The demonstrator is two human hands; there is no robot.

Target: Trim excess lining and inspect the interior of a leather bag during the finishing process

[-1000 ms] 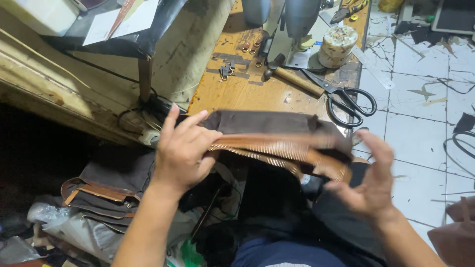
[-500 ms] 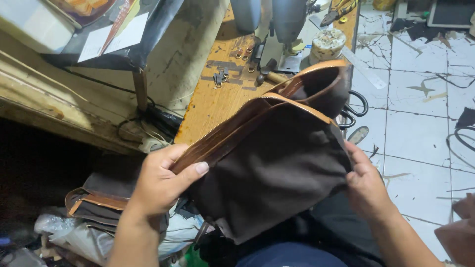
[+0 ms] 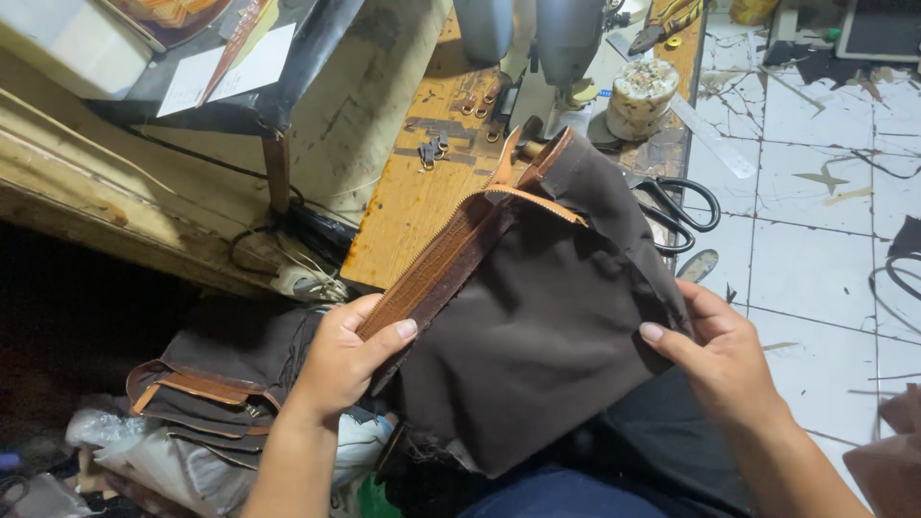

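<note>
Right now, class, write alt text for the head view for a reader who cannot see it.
Two bare hands hold a dark brown fabric bag piece with a tan zipper edge, the left hand gripping the zipper side and the right hand the other edge. Behind it stand a wooden sewing table and black scissors.

scissors [image 3: 683, 213] and tape roll [image 3: 643, 96] crowd table – floor [image 3: 825, 278] open

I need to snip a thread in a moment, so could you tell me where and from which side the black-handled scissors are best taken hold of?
Probably by the black loop handles of the scissors, coming from the tiled-floor side. The loops lie exposed at the bench edge, while the blades run back under the brown bag panel.
</note>
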